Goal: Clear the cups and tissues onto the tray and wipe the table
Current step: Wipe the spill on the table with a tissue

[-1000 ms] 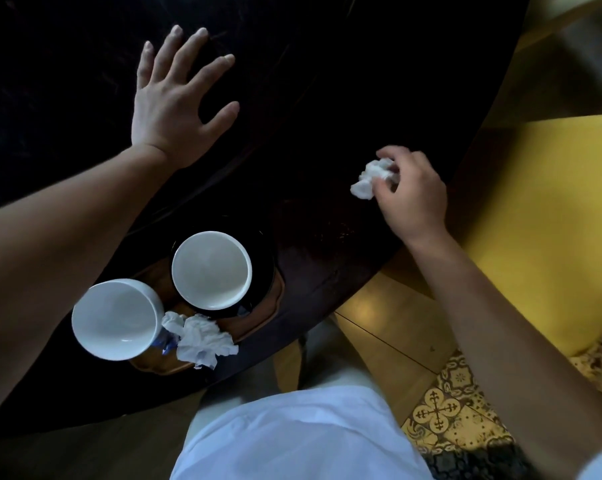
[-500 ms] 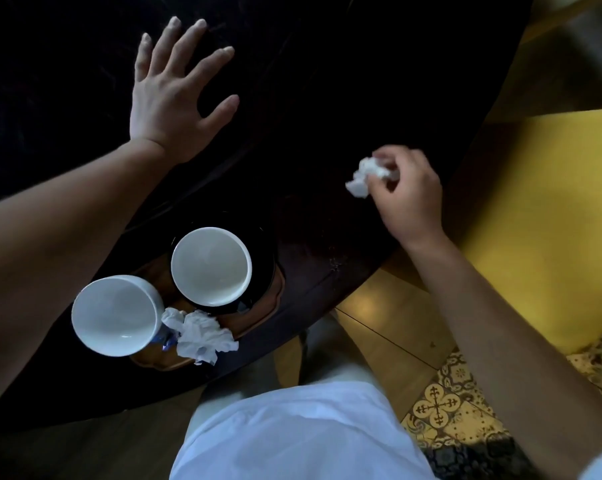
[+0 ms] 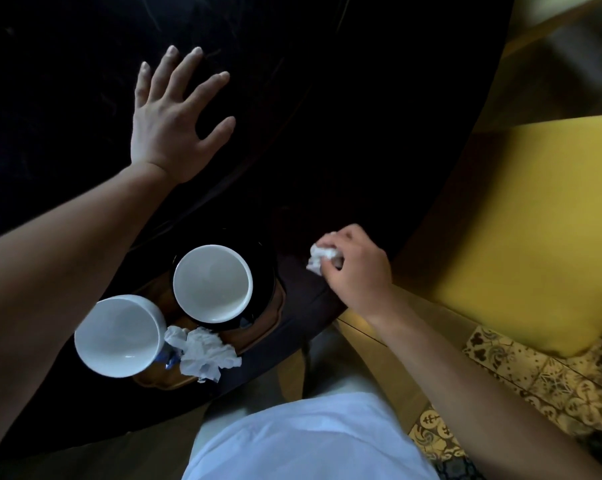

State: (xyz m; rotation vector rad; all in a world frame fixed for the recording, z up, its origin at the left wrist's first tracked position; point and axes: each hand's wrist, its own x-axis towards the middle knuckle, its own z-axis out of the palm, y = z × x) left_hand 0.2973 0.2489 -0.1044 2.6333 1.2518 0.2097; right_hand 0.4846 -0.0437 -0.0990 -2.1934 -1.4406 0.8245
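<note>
Now your right hand pinches a crumpled tissue on the dark surface.
Your left hand lies open and flat; both cups sit on the tray.

Dark round wooden table fills upper left of view; brown scalloped wooden tray sits at table's near edge; on tray: white ceramic cup on black saucer toward tray's far right; second white ceramic cup at tray's left end, just beside the first; crumpled white tissue at tray's near edge, touching second cup; left hand flat on table, behind tray; right hand at table's near-right edge, right of tray, gripping small white tissue wad; yellow cushioned seat right of table.
</note>
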